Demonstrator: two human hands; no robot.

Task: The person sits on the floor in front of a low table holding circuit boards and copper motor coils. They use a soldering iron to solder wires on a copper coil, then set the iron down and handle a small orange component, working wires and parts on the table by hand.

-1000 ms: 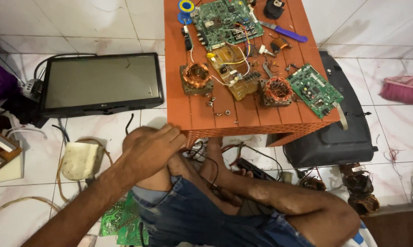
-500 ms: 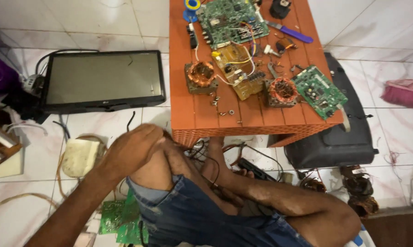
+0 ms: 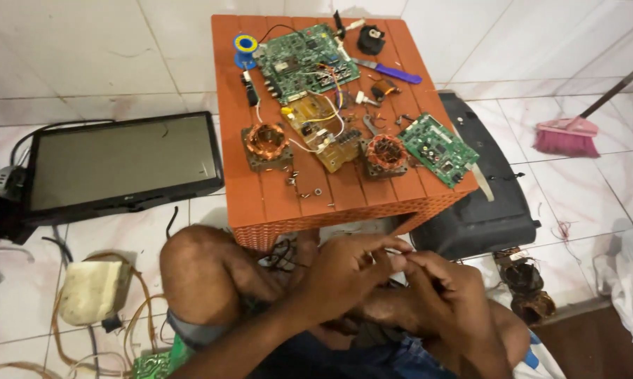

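We see both hands meeting low in the view, in front of the person's lap. The left hand point(image 3: 344, 270) curls its fingers toward the right hand point(image 3: 442, 291), and the fingertips of the two touch at a point between them. Something small seems pinched there, but it is hidden by the fingers — we cannot tell what it is, nor whether either hand truly grips it. Just behind the meeting fingertips a tangle of dark wires point(image 3: 285, 253) hangs near the bare knee point(image 3: 197, 270), which rises to the left of the hands.

Beyond the hands, further from the person, stands a low orange table point(image 3: 260, 203). On it, straight ahead of the grip, lie a yellowish circuit board point(image 3: 323, 133) and two copper coils — one point(image 3: 266, 144) ahead and to the left, one point(image 3: 386, 153) ahead and slightly right. Small screws point(image 3: 309, 189) are scattered on the near part of the tabletop. Further back sits a large green circuit board point(image 3: 306, 62), with a blue solder spool point(image 3: 245, 45) beside it; a smaller green board point(image 3: 439, 147) lies at the table's right edge.

Well to the left of the hands a flat monitor point(image 3: 120, 168) lies face up on the tiled floor. To the right, a dark plastic casing point(image 3: 485, 210) rests beside the table, and a pink broom point(image 3: 569, 133) lies far off.
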